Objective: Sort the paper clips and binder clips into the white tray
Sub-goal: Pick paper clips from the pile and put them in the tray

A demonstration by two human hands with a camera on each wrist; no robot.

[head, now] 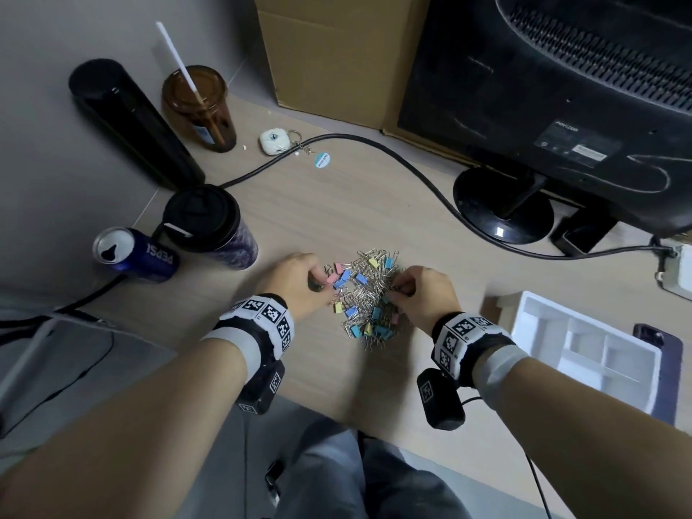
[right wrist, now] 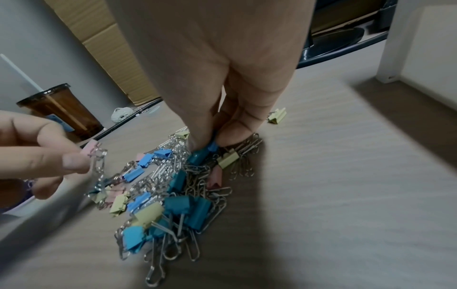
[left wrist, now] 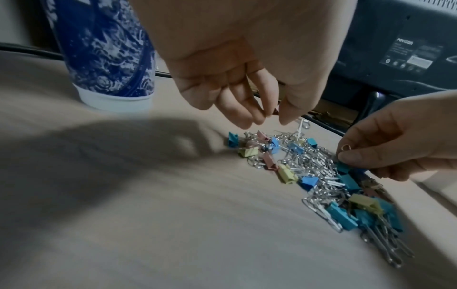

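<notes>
Both hands are in the mixed pile of silver paper clips and coloured binder clips sitting mid-desk. Left hand pinches a pink binder clip between thumb and fingertips, with a few paper clips dangling off it just above the heap. Right hand has thumb and finger closed on a teal binder clip still down in the pile. White tray sits off to the right, well apart from the pile
</notes>
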